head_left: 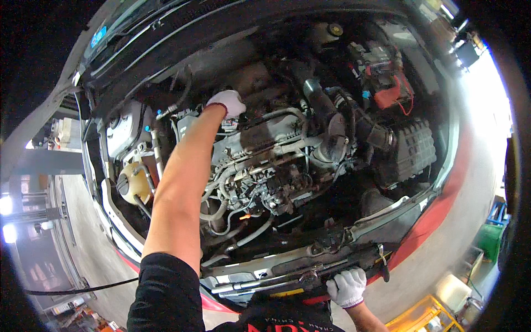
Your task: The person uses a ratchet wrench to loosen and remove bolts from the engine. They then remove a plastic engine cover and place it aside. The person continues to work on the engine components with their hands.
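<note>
My left hand (228, 103), in a white glove, reaches over the engine to its far side, at the back left of the valve cover (254, 138). Its fingertips are hidden among the parts there, so I cannot see whether it grips anything. At the front edge of the engine bay is my right hand (348, 288), also gloved in white. Its fingers are curled in against the front panel (298, 279); whatever they may hold is out of sight. The hood latch lever (383, 255) stands just to the right of that hand.
A yellowish coolant tank (135, 182) sits left of my forearm. Toward the right are a battery (379, 63) with a red terminal cover (389, 95) and a ribbed black air filter box (412, 149). The raised hood (182, 27) hangs overhead. A yellow frame (426, 315) stands at lower right.
</note>
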### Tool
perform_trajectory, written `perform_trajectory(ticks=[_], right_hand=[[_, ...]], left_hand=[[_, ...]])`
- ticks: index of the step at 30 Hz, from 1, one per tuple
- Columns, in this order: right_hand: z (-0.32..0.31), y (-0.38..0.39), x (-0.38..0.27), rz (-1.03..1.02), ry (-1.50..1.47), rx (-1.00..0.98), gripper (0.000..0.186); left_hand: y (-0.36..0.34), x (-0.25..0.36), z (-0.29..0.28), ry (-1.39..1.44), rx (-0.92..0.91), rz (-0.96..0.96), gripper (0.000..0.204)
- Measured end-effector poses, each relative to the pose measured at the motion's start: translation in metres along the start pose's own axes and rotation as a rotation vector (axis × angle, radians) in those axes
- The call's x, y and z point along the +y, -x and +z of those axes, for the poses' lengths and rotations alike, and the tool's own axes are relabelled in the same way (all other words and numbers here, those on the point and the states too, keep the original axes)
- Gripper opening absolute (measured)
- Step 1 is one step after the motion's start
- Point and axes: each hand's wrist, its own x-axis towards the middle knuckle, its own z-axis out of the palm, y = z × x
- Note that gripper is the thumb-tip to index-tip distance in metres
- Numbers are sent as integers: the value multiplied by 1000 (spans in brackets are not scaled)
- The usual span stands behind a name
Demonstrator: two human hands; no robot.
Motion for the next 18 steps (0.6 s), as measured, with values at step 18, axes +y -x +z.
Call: perform_trajectory(ticks=[18], right_hand=[[-2,3,3,-40,-28,59,21]], left_hand=[[-25,67,49,120,-223,-414,68]])
